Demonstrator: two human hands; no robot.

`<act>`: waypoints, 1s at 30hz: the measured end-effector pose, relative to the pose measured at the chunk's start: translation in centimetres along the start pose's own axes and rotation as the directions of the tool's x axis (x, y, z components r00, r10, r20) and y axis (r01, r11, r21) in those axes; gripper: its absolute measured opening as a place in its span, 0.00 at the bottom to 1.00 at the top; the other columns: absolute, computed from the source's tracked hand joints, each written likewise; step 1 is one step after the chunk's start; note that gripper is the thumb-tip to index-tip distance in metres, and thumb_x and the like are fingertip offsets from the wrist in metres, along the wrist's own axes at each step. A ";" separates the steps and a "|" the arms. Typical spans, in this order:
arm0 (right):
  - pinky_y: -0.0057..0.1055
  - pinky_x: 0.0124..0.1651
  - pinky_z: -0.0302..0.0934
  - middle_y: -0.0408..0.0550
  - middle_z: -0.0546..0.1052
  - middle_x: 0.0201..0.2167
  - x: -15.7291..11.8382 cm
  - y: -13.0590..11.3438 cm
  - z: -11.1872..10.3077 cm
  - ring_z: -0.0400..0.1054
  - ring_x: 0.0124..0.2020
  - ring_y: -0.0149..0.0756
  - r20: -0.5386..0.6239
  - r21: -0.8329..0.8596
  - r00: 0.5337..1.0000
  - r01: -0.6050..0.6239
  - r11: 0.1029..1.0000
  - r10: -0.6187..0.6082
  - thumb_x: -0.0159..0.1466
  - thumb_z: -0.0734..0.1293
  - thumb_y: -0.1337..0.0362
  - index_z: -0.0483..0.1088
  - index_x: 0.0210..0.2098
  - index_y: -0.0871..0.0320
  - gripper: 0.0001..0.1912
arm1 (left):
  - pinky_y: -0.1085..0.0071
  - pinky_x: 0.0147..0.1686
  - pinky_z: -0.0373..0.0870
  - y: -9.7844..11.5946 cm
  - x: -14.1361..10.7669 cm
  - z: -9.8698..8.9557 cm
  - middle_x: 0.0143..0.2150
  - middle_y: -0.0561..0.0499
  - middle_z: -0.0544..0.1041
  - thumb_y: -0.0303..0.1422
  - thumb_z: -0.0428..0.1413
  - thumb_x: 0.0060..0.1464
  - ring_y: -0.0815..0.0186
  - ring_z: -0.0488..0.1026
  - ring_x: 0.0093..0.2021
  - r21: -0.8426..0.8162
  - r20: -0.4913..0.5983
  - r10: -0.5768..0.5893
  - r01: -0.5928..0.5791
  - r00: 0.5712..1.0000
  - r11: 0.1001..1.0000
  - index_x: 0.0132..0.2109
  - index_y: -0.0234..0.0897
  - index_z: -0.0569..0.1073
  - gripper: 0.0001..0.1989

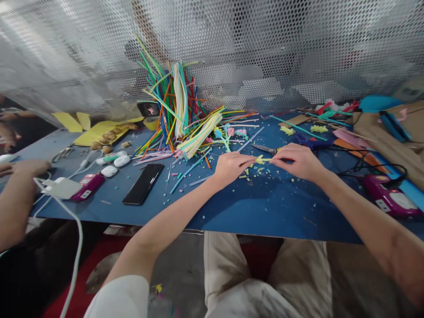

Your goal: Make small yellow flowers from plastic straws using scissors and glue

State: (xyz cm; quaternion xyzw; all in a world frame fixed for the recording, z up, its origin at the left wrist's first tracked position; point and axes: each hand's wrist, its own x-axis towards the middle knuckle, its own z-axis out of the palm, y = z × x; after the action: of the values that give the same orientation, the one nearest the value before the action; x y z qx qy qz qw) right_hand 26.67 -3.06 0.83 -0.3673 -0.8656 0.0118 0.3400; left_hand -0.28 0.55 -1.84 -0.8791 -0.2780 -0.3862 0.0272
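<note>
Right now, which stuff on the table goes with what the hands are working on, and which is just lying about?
Probably for the job: yellow pipe cleaner piece, pinched between left hand and right hand; scissors by the right hand; loose pipe cleaners.

Probably just lying about: black smartphone; white power adapter.

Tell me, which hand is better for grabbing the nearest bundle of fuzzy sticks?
Probably the left hand: it's nearer the bundle. The right hand sits farther off, and both hold the yellow piece.
</note>
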 end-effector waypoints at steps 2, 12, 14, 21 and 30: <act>0.39 0.45 0.67 0.43 0.82 0.33 0.0 -0.1 0.0 0.76 0.37 0.37 -0.006 -0.010 1.000 0.004 1.000 -0.004 0.70 0.66 0.54 0.78 0.34 0.50 0.12 | 0.71 0.40 0.74 0.0 0.1 0.0 0.38 0.53 0.85 0.41 0.55 0.67 0.69 0.81 0.36 0.003 -0.006 0.014 -0.014 1.000 1.000 0.46 0.45 0.84 0.12; 0.36 0.43 0.68 0.48 0.81 0.41 -0.1 -0.1 0.2 0.75 0.38 0.37 -0.030 0.011 0.999 -0.045 0.999 0.045 0.69 0.67 0.54 0.78 0.44 0.52 0.12 | 0.72 0.39 0.73 0.1 0.3 -0.1 0.39 0.53 0.85 0.37 0.57 0.67 0.70 0.80 0.36 -0.024 0.038 0.035 -0.034 0.999 0.999 0.46 0.42 0.83 0.10; 0.36 0.45 0.69 0.48 0.81 0.43 -0.1 -0.2 0.3 0.75 0.40 0.38 -0.016 0.011 0.999 -0.052 0.999 0.052 0.69 0.67 0.53 0.77 0.47 0.52 0.14 | 0.72 0.39 0.73 0.1 0.2 0.1 0.39 0.53 0.85 0.36 0.57 0.67 0.70 0.80 0.36 -0.035 0.050 0.030 -0.028 0.998 0.999 0.47 0.42 0.82 0.10; 0.35 0.42 0.68 0.46 0.82 0.39 0.2 -0.7 1.3 0.75 0.37 0.37 0.012 0.036 0.996 -0.087 0.996 0.087 0.70 0.66 0.54 0.79 0.44 0.51 0.12 | 0.70 0.42 0.74 -0.1 0.1 0.4 0.39 0.51 0.85 0.34 0.55 0.68 0.69 0.80 0.37 -0.060 0.071 0.079 -0.075 0.994 0.995 0.49 0.41 0.82 0.11; 0.39 0.46 0.69 0.45 0.82 0.37 0.2 -0.9 1.4 0.75 0.41 0.39 -0.077 0.048 0.997 -0.010 0.999 0.014 0.68 0.67 0.60 0.78 0.39 0.50 0.07 | 0.72 0.40 0.72 0.1 0.3 0.2 0.40 0.52 0.85 0.38 0.55 0.68 0.69 0.78 0.36 -0.008 0.095 0.031 -0.031 0.995 0.999 0.46 0.43 0.83 0.12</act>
State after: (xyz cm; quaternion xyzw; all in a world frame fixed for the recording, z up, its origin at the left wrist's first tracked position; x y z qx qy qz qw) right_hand 25.18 -3.33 0.15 -0.3645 -0.8491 0.0200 0.3818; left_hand 0.07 0.63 -1.80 -0.9008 -0.2640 -0.3443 0.0170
